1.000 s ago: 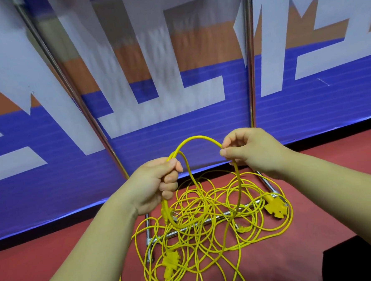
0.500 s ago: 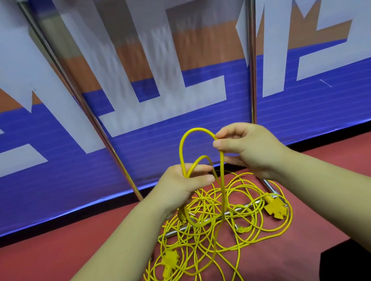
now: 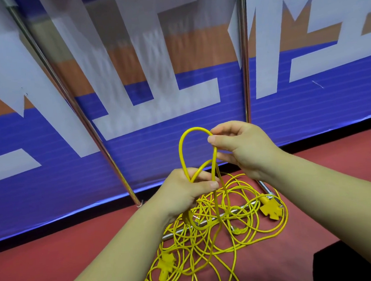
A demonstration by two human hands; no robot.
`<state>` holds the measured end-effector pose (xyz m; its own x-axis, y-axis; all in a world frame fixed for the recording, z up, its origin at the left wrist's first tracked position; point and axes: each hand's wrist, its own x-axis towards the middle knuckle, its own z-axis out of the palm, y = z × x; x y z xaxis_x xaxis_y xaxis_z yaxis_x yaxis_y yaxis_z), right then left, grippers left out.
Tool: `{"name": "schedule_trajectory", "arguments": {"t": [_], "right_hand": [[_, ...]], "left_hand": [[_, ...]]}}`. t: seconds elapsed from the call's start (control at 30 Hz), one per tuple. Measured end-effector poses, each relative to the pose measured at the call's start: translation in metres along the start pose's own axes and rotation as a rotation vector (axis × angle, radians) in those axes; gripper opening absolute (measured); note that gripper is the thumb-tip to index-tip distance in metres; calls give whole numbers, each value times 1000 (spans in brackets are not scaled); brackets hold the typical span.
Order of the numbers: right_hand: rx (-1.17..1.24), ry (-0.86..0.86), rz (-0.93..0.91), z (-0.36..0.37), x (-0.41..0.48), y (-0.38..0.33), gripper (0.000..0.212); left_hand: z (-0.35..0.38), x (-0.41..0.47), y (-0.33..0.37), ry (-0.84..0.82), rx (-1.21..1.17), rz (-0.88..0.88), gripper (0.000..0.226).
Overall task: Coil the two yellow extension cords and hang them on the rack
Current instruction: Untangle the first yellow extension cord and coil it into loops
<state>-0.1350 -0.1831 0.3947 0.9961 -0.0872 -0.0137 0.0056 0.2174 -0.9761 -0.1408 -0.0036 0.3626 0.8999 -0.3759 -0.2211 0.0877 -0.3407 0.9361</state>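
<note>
1. The left hand (image 3: 183, 190) is curled round the base of a small loop (image 3: 181, 149) of yellow cord, with the thumb clamped across the strands. The right hand (image 3: 243, 149) pinches the loop's crown between thumb and forefinger.
2. The loop stands roughly upright. Its long axis runs from the left fist up to the right-hand pinch, and the rounded end points up toward the banner (image 3: 158, 142). A second, lower turn shows inside it; the exact number of turns is unclear.
3. From the hands the cord drops into the yellow extension cords (image 3: 204, 237). They lie in a loose tangle on the red floor (image 3: 57, 267) just below the hands, draped across the base bar (image 3: 171, 235) of the rack (image 3: 244, 71).
4. Two socket ends rest in the pile, one at the right (image 3: 270, 209) and one nearer (image 3: 166, 264).
5. Judged from this, coiling has barely begun, since nearly all the cord is loose on the floor. I cannot tell which cord is in hand. No cord hangs on the visible uprights. Finishing this coil, coiling the other cord and hanging both remain.
</note>
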Motion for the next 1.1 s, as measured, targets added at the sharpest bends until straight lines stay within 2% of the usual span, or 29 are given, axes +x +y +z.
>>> {"name": "schedule_trajectory", "arguments": {"t": [0.13,0.27,0.4,0.57,0.83,0.93,1.03,1.1], "right_hand": [[4,-62,-33,-8,-1,-2,13],[-104,-155,-47,-16,-6,6,17],[-312,-320,-63,-14,-13,24,20],[-446,-437,-30,-1,-17,43,20],[-411,-454,-43,25,-18,66,30],[-378,-432,-26,33,-21,67,26],[-219,-308,25,35,-18,60,21],[-82,-153,52,32,-11,54,19]], "left_hand": [[-8,-4,7,56,-43,25,8],[-26,-7,16,151,-266,85,5],[-45,-11,28,205,-486,160,18],[-59,-17,36,248,-651,213,17],[-75,-26,36,241,-800,258,12],[-84,-25,34,269,-812,259,13],[-100,-23,26,351,-779,156,24],[-109,-22,18,389,-691,13,42]]}}
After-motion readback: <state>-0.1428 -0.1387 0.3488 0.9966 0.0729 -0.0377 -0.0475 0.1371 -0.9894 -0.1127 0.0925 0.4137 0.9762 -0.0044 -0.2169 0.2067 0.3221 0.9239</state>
